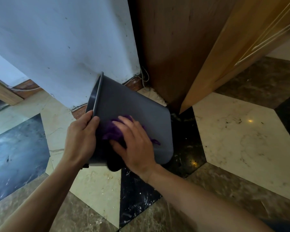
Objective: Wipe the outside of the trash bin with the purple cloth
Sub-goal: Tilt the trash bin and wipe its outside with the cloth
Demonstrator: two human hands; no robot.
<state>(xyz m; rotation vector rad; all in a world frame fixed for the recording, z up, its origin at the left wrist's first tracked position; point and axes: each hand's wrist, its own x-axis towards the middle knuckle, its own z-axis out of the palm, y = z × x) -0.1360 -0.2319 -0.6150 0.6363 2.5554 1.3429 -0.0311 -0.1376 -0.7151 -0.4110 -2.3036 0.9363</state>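
Observation:
A grey plastic trash bin is tipped on its side, its open mouth turned to the left and its base to the right. My left hand grips the bin's rim at the lower left, fingers curled over the edge. My right hand lies flat on the bin's upper side wall and presses the purple cloth against it. Most of the cloth is hidden under my fingers; a purple fringe sticks out at the right of my hand. My right hand looks blurred.
A white wall stands right behind the bin, with a wooden skirting at its foot. A brown wooden panel and a lighter wooden door rise to the right. The floor is marble tiles in cream, brown and black.

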